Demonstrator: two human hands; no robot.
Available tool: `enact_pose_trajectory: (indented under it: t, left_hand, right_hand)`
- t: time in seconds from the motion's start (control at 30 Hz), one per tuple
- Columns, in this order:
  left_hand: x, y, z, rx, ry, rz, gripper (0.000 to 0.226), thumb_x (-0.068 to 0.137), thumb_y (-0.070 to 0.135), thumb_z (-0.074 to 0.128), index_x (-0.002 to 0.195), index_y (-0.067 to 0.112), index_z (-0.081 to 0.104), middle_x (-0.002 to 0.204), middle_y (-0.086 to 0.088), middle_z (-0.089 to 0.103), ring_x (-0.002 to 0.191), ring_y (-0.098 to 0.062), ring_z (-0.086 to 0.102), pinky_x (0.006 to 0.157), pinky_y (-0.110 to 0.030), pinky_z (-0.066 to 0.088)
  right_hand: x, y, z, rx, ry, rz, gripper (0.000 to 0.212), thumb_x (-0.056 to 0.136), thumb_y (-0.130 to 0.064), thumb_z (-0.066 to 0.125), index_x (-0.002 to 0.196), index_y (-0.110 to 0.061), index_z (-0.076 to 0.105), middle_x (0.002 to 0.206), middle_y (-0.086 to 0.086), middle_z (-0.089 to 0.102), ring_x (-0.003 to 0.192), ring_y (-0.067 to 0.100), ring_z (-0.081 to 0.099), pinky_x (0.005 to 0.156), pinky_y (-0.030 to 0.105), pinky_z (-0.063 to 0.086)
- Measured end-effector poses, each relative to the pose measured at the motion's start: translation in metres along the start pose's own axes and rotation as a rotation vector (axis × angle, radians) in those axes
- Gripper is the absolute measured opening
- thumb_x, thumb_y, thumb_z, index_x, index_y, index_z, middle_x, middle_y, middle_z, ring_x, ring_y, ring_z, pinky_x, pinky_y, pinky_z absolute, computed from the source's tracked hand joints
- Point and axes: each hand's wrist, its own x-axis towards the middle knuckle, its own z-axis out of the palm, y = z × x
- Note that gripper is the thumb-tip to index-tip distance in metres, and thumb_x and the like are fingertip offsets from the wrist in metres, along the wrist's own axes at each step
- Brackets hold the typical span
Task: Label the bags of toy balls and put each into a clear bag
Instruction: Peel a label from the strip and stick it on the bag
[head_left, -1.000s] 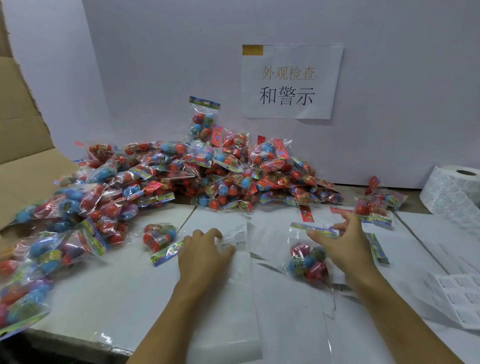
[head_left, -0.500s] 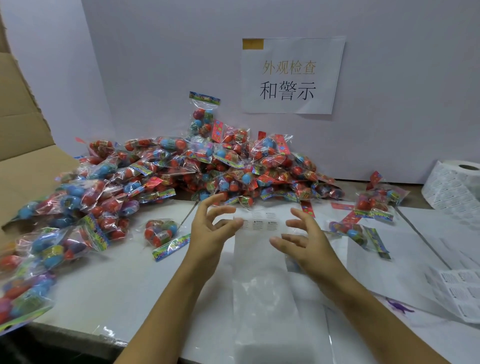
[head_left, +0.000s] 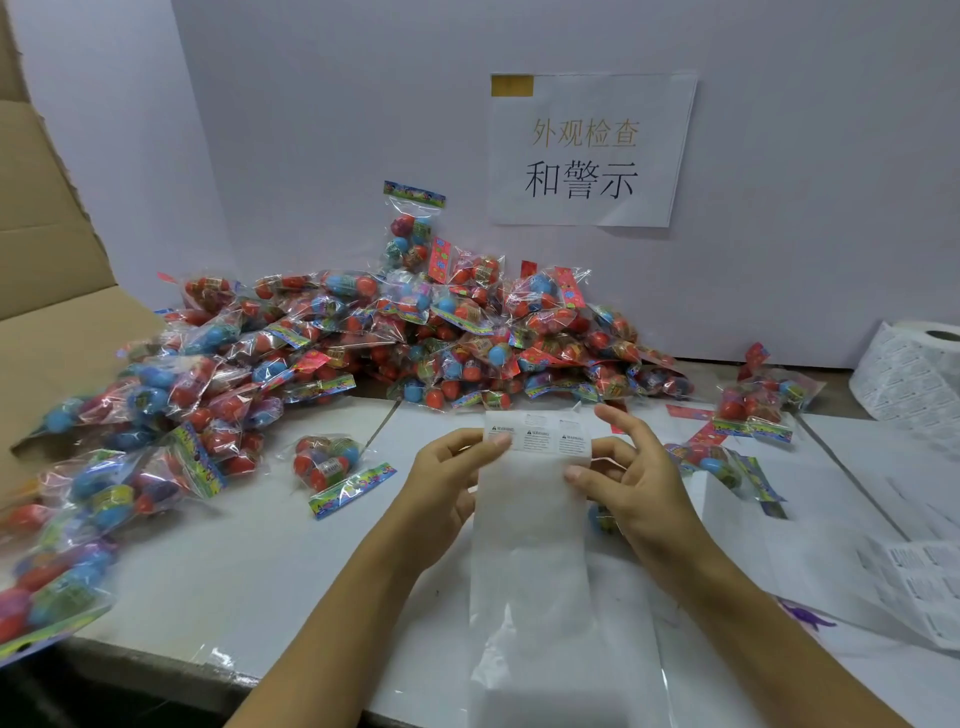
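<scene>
Over the middle of the bench (head_left: 249, 566), both hands are up and working one clear bag (head_left: 530, 561). The left hand (head_left: 441, 486) pinches its top left corner, the right hand (head_left: 631, 483) pinches the top right, and the printed warning strip (head_left: 537, 439) across the mouth faces the camera. Held this way, the mouth is stretched wide and the film hangs straight down toward the near edge, which looks like the setup for opening it to take a ball pack.

Half a second back the hands were only closing in on that top edge, fingers spread; now they've got it and lifted it. A second back the left hand was flat on the bag and the right was on a pack of balls by the right side.

That pack (head_left: 724, 462) now lies just right of the right hand, untouched. The big heap of toy ball bags (head_left: 395, 343) sits along the far edge against the wall, one loose bag (head_left: 332, 465) lies left of the left hand, and the label roll (head_left: 914, 374) waits at the far right corner.
</scene>
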Motion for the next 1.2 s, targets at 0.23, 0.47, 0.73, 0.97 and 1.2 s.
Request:
enact_pose_trajectory:
  t: [0.23,0.47,0.73,0.97,1.2]
  left_hand:
    - [-0.004,0.000,0.003,0.002,-0.045,-0.066,0.036,0.089,0.030,0.070,0.115,0.005,0.076,0.119,-0.021,0.073,0.108,-0.036,0.072,0.084,-0.042,0.062]
    - [-0.005,-0.001,0.003,0.107,-0.071,0.032,0.023,0.085,-0.002,0.071,0.107,0.004,0.076,0.111,-0.020,0.076,0.096,-0.032,0.076,0.076,-0.035,0.062]
    - [-0.006,-0.004,0.006,0.147,-0.126,0.025,0.028,0.087,-0.009,0.067,0.099,0.011,0.081,0.108,-0.018,0.077,0.093,-0.027,0.076,0.077,-0.032,0.061]
    - [-0.005,-0.003,0.007,0.065,-0.104,-0.070,0.018,0.095,0.009,0.064,0.100,0.007,0.081,0.108,-0.018,0.077,0.093,-0.026,0.076,0.074,-0.031,0.061]
    - [-0.004,-0.008,0.005,0.174,-0.107,-0.020,0.020,0.093,-0.001,0.066,0.103,0.008,0.080,0.108,-0.017,0.077,0.094,-0.025,0.076,0.077,-0.032,0.060]
  right_hand:
    - [-0.004,0.003,0.002,-0.096,-0.216,0.059,0.072,0.084,0.013,0.070,0.135,-0.031,0.045,0.102,0.002,0.077,0.088,0.013,0.073,0.061,0.019,0.052]
    - [-0.004,0.005,-0.005,-0.489,-0.105,-0.083,0.048,0.089,-0.014,0.073,0.127,-0.038,0.057,0.100,-0.007,0.072,0.092,0.016,0.067,0.076,0.034,0.057]
    - [-0.009,0.003,0.000,-0.725,0.059,-0.376,0.032,0.082,-0.016,0.080,0.108,-0.032,0.072,0.108,-0.010,0.048,0.104,0.008,0.043,0.079,0.024,0.048]
    - [-0.011,-0.001,0.000,-0.679,0.056,-0.380,0.024,0.084,-0.014,0.078,0.105,-0.024,0.075,0.104,-0.010,0.054,0.107,0.004,0.048,0.083,0.025,0.046]
    - [-0.012,0.002,0.002,-0.704,0.014,-0.380,0.023,0.085,-0.017,0.078,0.107,-0.024,0.075,0.106,-0.008,0.056,0.108,0.007,0.049,0.082,0.024,0.046]
